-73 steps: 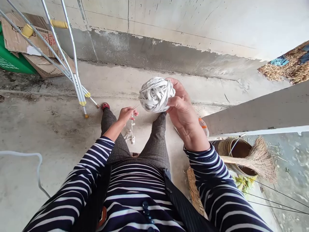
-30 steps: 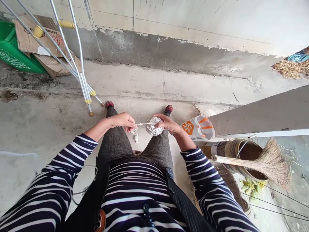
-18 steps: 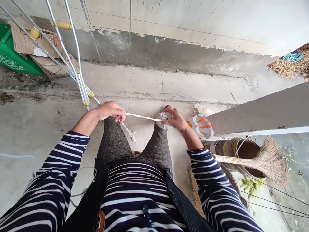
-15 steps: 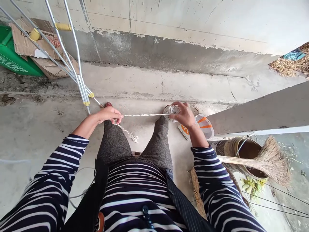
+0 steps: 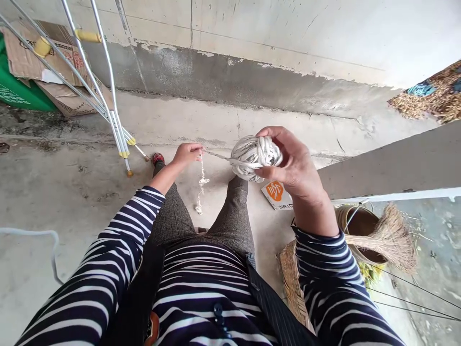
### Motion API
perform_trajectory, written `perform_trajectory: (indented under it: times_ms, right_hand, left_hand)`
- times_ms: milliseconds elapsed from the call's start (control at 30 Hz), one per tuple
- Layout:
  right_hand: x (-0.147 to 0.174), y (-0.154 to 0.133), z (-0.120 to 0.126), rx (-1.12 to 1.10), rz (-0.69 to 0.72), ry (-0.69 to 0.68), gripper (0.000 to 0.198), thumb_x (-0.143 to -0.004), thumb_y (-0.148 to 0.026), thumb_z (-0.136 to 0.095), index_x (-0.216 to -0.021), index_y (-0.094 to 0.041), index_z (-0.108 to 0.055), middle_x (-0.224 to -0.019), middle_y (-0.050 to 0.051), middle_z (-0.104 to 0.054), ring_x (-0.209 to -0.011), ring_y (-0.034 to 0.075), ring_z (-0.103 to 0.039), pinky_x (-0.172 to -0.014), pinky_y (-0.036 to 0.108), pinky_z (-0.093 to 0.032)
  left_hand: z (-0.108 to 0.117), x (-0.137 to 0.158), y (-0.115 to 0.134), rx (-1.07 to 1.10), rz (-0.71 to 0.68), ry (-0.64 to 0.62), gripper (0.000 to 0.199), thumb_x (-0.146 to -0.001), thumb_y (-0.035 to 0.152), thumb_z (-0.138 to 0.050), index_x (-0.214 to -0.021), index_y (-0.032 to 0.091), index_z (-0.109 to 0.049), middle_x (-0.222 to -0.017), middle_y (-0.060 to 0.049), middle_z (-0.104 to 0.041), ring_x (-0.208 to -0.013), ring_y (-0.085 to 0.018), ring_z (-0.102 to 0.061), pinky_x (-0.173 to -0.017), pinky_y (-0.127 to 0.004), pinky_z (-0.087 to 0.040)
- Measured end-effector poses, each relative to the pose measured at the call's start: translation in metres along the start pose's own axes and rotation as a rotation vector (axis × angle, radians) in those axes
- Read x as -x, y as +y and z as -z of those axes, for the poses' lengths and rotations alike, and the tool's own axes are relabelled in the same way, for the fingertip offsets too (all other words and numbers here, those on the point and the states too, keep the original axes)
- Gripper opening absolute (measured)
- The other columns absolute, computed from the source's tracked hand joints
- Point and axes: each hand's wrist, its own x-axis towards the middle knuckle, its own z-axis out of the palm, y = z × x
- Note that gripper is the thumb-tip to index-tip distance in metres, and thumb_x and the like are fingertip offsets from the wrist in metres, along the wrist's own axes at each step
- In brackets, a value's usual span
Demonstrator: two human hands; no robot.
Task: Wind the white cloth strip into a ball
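My right hand (image 5: 293,161) is wrapped round a ball of whitish cord (image 5: 252,156), thumb below and fingers over the top. From the ball a short twisted stretch of cord (image 5: 218,155) runs left to my left hand (image 5: 189,154). There the thumb and fingers pinch it closed. Below the pinch dangles a loose cord end (image 5: 201,185), frayed and knotted, between my knees. Both hands are held above my legs, a ball's width or so apart. Part of the ball is hidden behind my right fingers.
Metal crutches (image 5: 108,105) lean at the left by flattened cardboard (image 5: 32,57) and a green bin (image 5: 18,91). On the right are a white card with an orange print (image 5: 275,194), a straw broom (image 5: 392,240), a bucket (image 5: 355,223) and a woven seat edge (image 5: 291,278).
My right hand has come up and nearer with the ball of cord. My left hand has moved right and up, so the stretch between them is shorter. The loose end now hangs down.
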Motion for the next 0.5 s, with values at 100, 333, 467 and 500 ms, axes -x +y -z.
perform_trajectory:
  times_ms: [100, 333, 467, 500]
  right_hand:
    - [-0.002, 0.002, 0.009, -0.074, 0.014, 0.076, 0.059, -0.068, -0.049, -0.091, -0.116, -0.028, -0.064, -0.1, 0.002, -0.06, -0.088, 0.021, -0.062, -0.079, 0.038, -0.058]
    - [-0.006, 0.033, 0.037, -0.049, -0.01, 0.268, 0.055, -0.065, -0.046, -0.089, -0.11, -0.029, -0.064, -0.096, 0.002, -0.061, -0.09, 0.024, -0.063, -0.082, 0.044, -0.057]
    - [-0.007, 0.05, 0.041, 0.041, -0.065, 0.244, 0.055, -0.063, -0.042, -0.088, -0.11, -0.027, -0.065, -0.093, 0.0, -0.059, -0.081, 0.02, -0.06, -0.081, 0.042, -0.058]
    - [-0.008, 0.054, 0.038, 0.062, -0.081, 0.218, 0.054, -0.064, -0.044, -0.086, -0.111, -0.027, -0.065, -0.093, 0.0, -0.059, -0.081, 0.02, -0.06, -0.081, 0.042, -0.058]
  left_hand:
    - [-0.006, 0.014, -0.009, 0.173, 0.074, -0.022, 0.012, -0.081, 0.012, -0.067, -0.092, 0.011, -0.072, -0.083, -0.004, -0.074, -0.082, -0.016, -0.073, -0.082, -0.032, -0.063]
    - [0.032, 0.031, -0.048, 0.024, 0.151, -0.1, 0.005, -0.086, 0.016, -0.067, -0.087, 0.012, -0.07, -0.079, -0.006, -0.073, -0.064, -0.014, -0.068, -0.066, -0.026, -0.056]
    - [0.059, 0.029, -0.064, -0.228, 0.223, -0.022, 0.011, -0.083, 0.018, -0.07, -0.091, 0.012, -0.075, -0.092, -0.01, -0.077, -0.074, -0.02, -0.071, -0.069, -0.029, -0.057]
    - [0.059, 0.03, -0.063, -0.291, 0.206, 0.008, 0.019, -0.08, 0.017, -0.072, -0.098, 0.013, -0.076, -0.099, -0.011, -0.078, -0.081, -0.022, -0.073, -0.073, -0.03, -0.057]
